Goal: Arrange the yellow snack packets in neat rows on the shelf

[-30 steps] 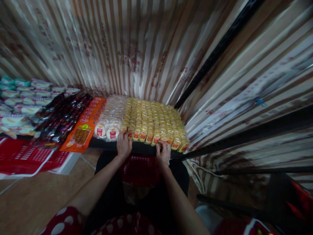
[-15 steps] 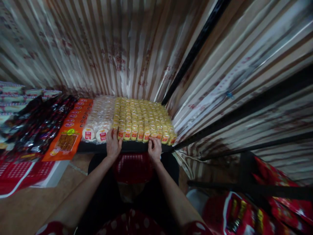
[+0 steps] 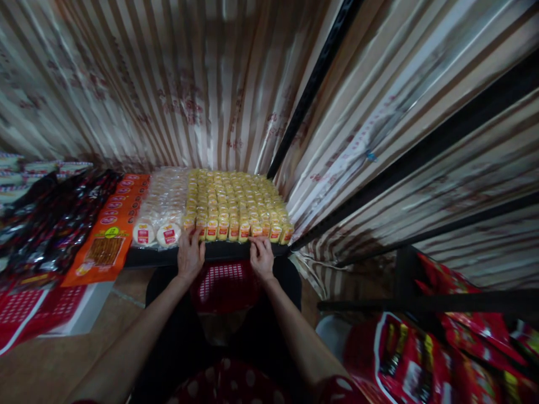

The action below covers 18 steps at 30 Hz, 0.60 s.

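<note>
Rows of small yellow packaged cakes in clear wrappers with red-and-white labels stand packed together on a dark shelf. My left hand is at the front left corner of these rows, its fingers stretched out and touching the front packs. At the shelf's front edge, further right, my right hand rests with slightly bent fingertips against the bottom of the front packs. Neither hand has lifted a pack. Round white wrapped crackers lie in two rows just left of my left hand.
An orange snack bag and dark shiny packets lie further left, above a red basket. Another red basket is below the shelf. A black post and striped curtain stand behind. Red snack bags fill the lower right.
The view has turned slightly right, so the shelf and packs appear further left. Both hands remain at the front of the yellow packs, with little visible movement against them.
</note>
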Available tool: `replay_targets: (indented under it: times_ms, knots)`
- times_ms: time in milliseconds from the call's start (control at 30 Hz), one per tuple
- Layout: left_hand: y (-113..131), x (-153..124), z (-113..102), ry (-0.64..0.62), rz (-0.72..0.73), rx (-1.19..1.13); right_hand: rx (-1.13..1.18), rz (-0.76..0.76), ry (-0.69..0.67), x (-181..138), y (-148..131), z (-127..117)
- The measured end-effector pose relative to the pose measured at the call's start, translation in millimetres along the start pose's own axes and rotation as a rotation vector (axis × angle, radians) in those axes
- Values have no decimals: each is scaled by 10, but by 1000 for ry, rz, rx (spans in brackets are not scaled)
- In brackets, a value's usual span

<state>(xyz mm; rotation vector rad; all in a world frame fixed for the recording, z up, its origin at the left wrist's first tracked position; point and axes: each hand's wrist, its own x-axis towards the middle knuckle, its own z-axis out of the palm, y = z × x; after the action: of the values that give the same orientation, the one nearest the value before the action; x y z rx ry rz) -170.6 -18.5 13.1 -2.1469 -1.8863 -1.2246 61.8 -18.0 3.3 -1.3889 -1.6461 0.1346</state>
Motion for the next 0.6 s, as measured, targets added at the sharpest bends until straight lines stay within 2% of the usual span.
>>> replay_targets:
  times_ms: [100,300,500,600]
  knots:
    - [10,-33,13,-50,26,-5,-10,23,-6,-11,21,-48]
    - [77,-95,33,-55,66,-9,24,45,-93,68,25,-12]
    - [159,-182,8,-52,113,-26,27,21,-11,58,32,8]
    - [159,-210,4,-52,121,-36,-51,57,25,15,46,-17]
